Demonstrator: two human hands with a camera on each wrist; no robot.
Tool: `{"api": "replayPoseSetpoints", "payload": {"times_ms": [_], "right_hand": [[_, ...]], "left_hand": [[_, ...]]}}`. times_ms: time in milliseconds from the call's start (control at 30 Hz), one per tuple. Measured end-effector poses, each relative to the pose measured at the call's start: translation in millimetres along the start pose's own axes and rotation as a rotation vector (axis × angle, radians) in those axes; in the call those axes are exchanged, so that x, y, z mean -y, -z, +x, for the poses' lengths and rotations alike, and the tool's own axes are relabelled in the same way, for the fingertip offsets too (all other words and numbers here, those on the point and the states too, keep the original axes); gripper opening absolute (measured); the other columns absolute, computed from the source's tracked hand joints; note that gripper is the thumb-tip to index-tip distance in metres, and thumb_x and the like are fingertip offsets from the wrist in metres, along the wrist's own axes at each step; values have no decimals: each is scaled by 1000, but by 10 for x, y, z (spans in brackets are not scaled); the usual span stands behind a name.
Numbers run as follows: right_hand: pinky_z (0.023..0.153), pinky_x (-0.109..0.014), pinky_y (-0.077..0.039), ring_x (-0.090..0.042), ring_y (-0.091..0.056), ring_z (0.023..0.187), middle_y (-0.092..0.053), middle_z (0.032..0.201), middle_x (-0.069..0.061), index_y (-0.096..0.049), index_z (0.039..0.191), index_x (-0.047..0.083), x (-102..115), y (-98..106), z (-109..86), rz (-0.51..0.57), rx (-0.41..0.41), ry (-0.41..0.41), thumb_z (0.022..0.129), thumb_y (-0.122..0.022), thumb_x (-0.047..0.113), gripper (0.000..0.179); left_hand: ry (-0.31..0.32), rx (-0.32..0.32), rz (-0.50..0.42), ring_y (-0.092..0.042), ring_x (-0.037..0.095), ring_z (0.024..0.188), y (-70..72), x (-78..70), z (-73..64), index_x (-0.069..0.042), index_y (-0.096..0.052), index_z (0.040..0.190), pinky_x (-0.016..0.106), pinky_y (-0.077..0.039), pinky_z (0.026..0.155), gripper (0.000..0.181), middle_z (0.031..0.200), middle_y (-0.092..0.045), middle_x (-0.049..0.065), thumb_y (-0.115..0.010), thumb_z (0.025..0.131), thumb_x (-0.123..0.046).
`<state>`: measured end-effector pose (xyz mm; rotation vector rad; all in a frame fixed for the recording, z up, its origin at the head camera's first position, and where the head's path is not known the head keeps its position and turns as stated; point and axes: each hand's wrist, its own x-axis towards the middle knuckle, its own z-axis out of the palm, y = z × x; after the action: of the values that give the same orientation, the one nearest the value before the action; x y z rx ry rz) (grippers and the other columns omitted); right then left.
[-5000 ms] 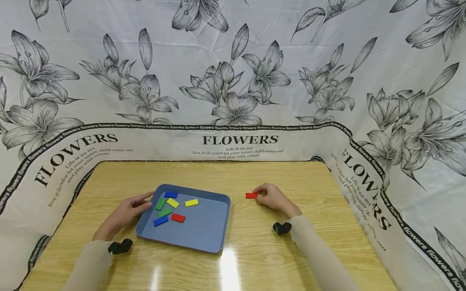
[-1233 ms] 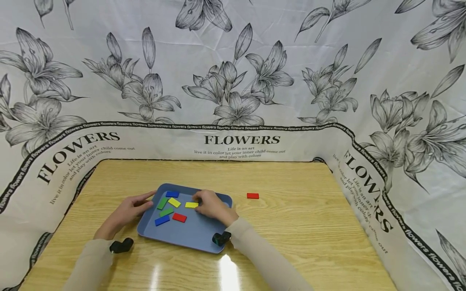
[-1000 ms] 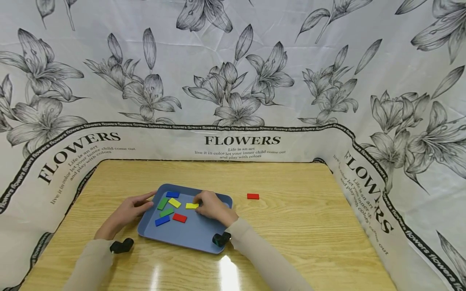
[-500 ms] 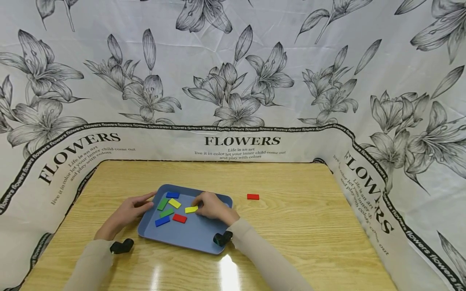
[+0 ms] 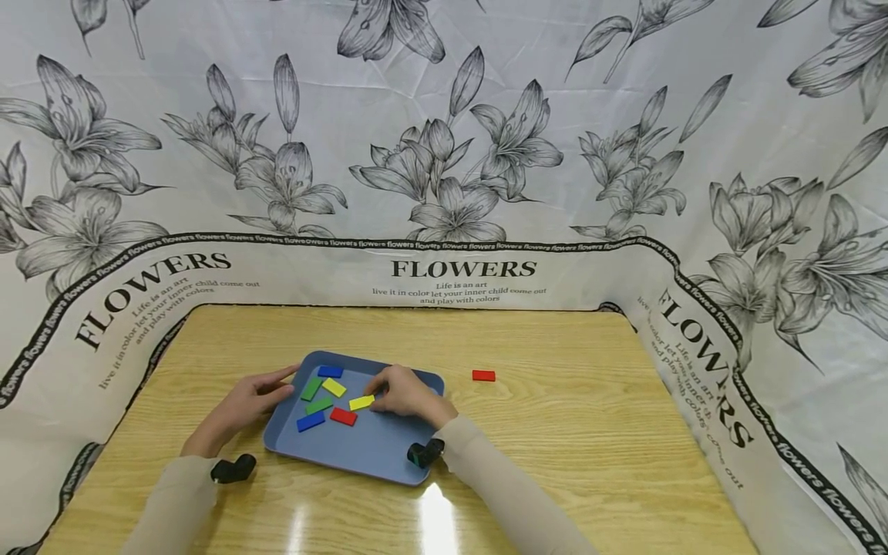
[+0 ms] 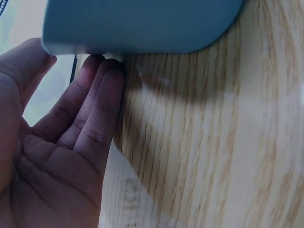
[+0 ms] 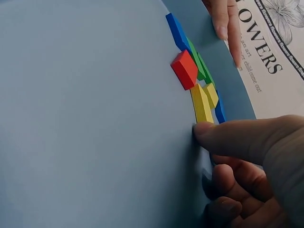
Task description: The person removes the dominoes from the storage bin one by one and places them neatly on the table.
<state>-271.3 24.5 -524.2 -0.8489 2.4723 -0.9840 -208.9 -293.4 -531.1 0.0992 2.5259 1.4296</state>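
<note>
A blue-grey tray holds several small flat rectangular blocks. My right hand reaches over its right side and pinches the end of a yellow block, which lies on the tray floor; the thumb shows at that end in the right wrist view. Near this block are a red block, a second yellow block, green blocks and blue blocks. My left hand has its fingers extended and touches the tray's left wall.
Another red block lies alone on the wooden table, right of the tray. A white curtain with printed flowers borders the table at the back and sides. Black wrist devices are on both sleeves.
My right hand has left the red block on the table and come over to the yellow block in the tray. That block has slid a little towards me and left, turning slightly. My left hand stays put.
</note>
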Motion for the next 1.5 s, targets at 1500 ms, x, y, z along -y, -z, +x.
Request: {"api": "replayPoseSetpoints", "payload": {"times_ms": [1500], "right_hand": [[65, -29, -45, -16, -54, 80, -71, 113, -10, -76, 112, 7, -391, 1006, -801, 57, -279, -61, 92, -76, 10, 20]], "left_hand": [[-12, 1, 9, -65, 32, 119, 37, 6, 19, -18, -49, 155, 37, -59, 90, 59, 133, -66, 22, -64, 102, -40]]}}
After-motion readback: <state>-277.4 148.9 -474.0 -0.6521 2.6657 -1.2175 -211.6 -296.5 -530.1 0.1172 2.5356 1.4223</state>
